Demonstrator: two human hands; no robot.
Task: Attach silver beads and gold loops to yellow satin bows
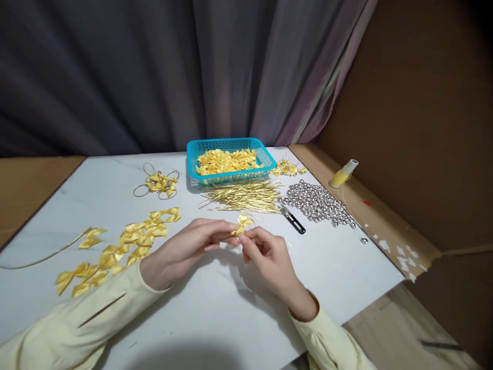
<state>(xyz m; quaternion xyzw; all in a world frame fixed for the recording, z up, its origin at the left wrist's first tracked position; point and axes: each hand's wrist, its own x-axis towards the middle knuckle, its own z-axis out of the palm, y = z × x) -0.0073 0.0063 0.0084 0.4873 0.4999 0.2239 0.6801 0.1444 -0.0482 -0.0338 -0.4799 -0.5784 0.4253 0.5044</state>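
Between my two hands, above the middle of the white tabletop [215, 318], is a small yellow ribbon bow [243, 223]. My left hand [200, 237] pinches it from the left, its fingers stretched towards the bow. The thumb and forefinger of my right hand [265, 252] close on its lower right side. A thin loop, perhaps of gold cord, shows at the bow's right edge. Several more yellow bows [133, 234] lie left of my left hand. One bow [92, 238] at the far left has a long gold cord [50, 261] beside it.
A blue basket [231, 178] of yellow bows stands at the back. Before it lie gold cord pieces [246, 196], thread snips [292, 220] and silver beads [318, 201]. Looped bows lie in a left cluster [162, 184] and a right cluster [287, 167]. A yellow spool [342, 174] stands right, by a cardboard wall [404, 128].
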